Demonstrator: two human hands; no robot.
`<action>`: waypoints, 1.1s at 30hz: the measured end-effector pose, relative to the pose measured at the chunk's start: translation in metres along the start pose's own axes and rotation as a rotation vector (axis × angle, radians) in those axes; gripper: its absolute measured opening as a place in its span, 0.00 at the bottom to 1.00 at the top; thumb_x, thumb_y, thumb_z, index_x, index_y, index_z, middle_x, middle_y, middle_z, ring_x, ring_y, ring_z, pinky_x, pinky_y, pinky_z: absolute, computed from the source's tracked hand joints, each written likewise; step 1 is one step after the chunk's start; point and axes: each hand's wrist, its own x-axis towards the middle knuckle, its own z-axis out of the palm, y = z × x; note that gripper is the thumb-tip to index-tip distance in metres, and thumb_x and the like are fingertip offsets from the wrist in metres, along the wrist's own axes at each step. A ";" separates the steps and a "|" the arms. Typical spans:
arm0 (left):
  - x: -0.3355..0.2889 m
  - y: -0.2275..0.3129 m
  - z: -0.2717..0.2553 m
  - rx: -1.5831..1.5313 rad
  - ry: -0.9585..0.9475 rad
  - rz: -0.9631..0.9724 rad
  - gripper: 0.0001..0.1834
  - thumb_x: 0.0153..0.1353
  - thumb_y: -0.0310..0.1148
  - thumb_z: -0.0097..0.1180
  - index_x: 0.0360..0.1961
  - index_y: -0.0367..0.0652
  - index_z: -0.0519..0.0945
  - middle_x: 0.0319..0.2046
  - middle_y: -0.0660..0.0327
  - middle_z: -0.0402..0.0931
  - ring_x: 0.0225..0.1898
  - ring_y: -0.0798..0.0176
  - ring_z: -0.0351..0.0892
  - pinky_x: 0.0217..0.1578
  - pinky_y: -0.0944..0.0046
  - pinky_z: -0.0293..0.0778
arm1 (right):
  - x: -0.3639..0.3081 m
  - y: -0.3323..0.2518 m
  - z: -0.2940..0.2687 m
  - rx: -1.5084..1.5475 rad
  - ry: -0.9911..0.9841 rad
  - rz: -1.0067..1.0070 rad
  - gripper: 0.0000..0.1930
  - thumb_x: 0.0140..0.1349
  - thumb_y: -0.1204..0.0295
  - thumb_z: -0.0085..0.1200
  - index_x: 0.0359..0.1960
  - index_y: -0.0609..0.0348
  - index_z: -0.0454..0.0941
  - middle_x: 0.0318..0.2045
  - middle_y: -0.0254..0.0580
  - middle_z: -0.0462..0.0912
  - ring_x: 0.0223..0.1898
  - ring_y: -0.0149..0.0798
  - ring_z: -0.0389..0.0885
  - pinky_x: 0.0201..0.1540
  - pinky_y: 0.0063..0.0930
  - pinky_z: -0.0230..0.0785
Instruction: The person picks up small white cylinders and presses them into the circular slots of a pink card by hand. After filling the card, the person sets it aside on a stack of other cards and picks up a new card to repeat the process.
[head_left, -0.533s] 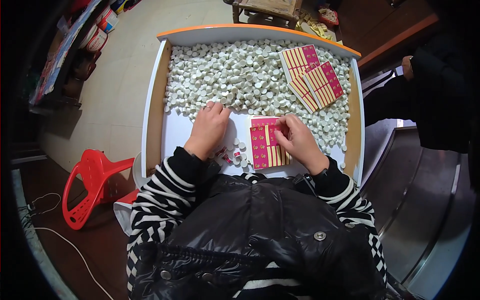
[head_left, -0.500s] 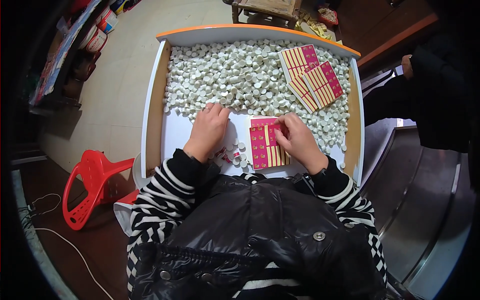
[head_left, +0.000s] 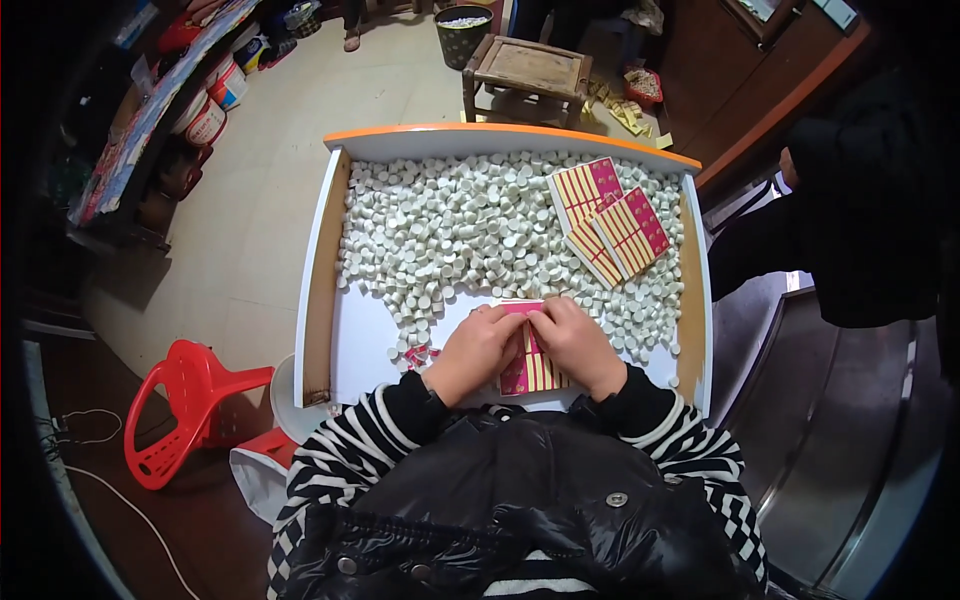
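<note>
My left hand [head_left: 476, 352] and my right hand [head_left: 577, 345] come together over the far part of a stack of pink and cream printed label sheets [head_left: 538, 378]. Both have their fingertips pinched close to each other. Whatever lies between the fingertips is too small and covered to make out. Beside my left hand lie a few small pink-wrapped pieces [head_left: 416, 356]. A wide heap of short white cylinders [head_left: 460, 220] fills the far part of the drawer-like tray. More label sheets [head_left: 628, 238] rest fanned out on the heap at the right.
The tray [head_left: 314, 290] has low side walls and an orange-edged far wall. A red plastic chair [head_left: 185, 410] stands at the left, a wooden stool [head_left: 528, 70] beyond the tray. Another person's dark-clothed arm and leg [head_left: 850, 220] are at the right.
My left hand has left the edge of the white heap and moved right, meeting my right hand over the sheets. The view has tilted up, showing more floor beyond the tray.
</note>
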 end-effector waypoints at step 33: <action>0.001 0.011 -0.003 -0.050 0.222 0.041 0.11 0.46 0.21 0.64 0.33 0.41 0.78 0.24 0.60 0.75 0.26 0.58 0.76 0.26 0.63 0.70 | 0.011 -0.014 -0.004 1.415 0.147 0.526 0.18 0.56 0.82 0.59 0.25 0.53 0.57 0.32 0.35 0.75 0.30 0.21 0.70 0.34 0.15 0.66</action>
